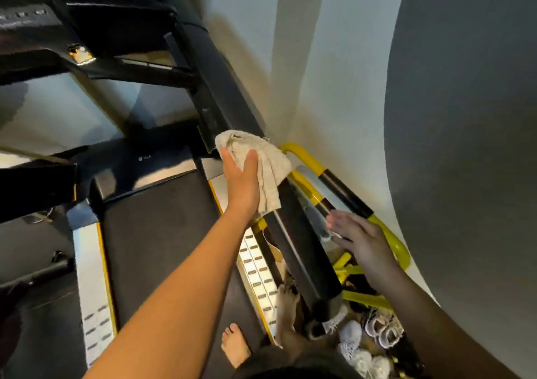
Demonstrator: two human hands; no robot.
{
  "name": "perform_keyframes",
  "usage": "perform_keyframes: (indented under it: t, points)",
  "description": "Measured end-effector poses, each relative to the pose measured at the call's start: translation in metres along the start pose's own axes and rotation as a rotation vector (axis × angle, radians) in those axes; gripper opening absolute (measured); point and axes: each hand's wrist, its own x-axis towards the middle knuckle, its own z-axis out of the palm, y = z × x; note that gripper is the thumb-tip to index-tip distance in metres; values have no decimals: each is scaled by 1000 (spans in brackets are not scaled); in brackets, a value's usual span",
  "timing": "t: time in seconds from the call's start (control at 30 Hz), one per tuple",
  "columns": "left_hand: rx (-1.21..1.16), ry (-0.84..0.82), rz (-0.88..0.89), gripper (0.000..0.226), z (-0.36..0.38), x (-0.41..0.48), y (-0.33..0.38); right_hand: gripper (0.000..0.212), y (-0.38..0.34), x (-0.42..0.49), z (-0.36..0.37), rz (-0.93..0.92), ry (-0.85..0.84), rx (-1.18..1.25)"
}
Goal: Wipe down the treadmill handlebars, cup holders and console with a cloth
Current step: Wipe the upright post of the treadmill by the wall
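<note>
My left hand (242,184) holds a beige cloth (270,163) wrapped over the treadmill's black right handlebar (299,250), about halfway along it, with the thumb and fingers curled round the cloth. My right hand (363,242) is lower and to the right, between the handlebar and a yellow and black rail (343,192). Its fingers are stretched out and blurred, and I see nothing clearly held in them. The dark console (37,15) fills the top left corner.
The black treadmill belt (162,248) runs below with silver side rails (90,277). My bare foot (235,346) stands on it. Several shoes (374,329) lie beside the yellow frame at the lower right. A pale wall (334,59) is close on the right.
</note>
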Motion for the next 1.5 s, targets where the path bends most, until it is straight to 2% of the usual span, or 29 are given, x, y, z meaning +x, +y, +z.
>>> perform_keyframes:
  t: [0.07,0.1,0.17,0.3,0.43,0.53,0.7,0.8,0.9,0.97,1.03,1.13,1.23,1.37,1.5]
  points:
    - [-208,-2,-262,90,2,-6,-2,20,-4,0,3,-28,4,21]
    - [-240,28,-414,85,4,-18,-7,22,-8,0,4,-50,0,11]
    - [-272,26,-582,72,4,-48,-26,25,-15,2,4,-96,0,-27]
    - [-413,-218,-694,89,2,-115,-73,27,-27,1,-2,-201,32,-51]
    - [-537,-326,-794,81,3,-156,-102,25,-18,-21,-14,-168,107,-47]
    - [-537,-341,-745,67,-8,-142,-99,22,7,-47,-25,-119,127,-112]
    - [-305,-225,-545,65,-13,-86,-65,14,32,-73,-27,-138,179,-133]
    - [-91,-121,-284,57,-3,-104,-47,27,26,-80,-20,-193,162,-164]
    - [235,-210,-11,65,2,-170,-54,24,13,-71,-11,-235,130,-156]
    - [400,-265,-8,75,6,-206,-64,19,5,-62,-5,-248,100,-124]
    - [473,-246,-77,79,10,-216,-62,20,1,-58,-4,-275,64,-114]
    - [534,-190,-88,83,20,-194,-35,25,-2,-59,-13,-335,34,-155]
    - [565,-62,-76,84,27,-147,-1,28,-2,-63,-29,-370,31,-179]
    - [615,28,29,81,33,-132,2,29,3,-69,-54,-383,4,-207]
    - [742,93,234,78,48,-191,-49,30,18,-76,-62,-324,-46,-200]
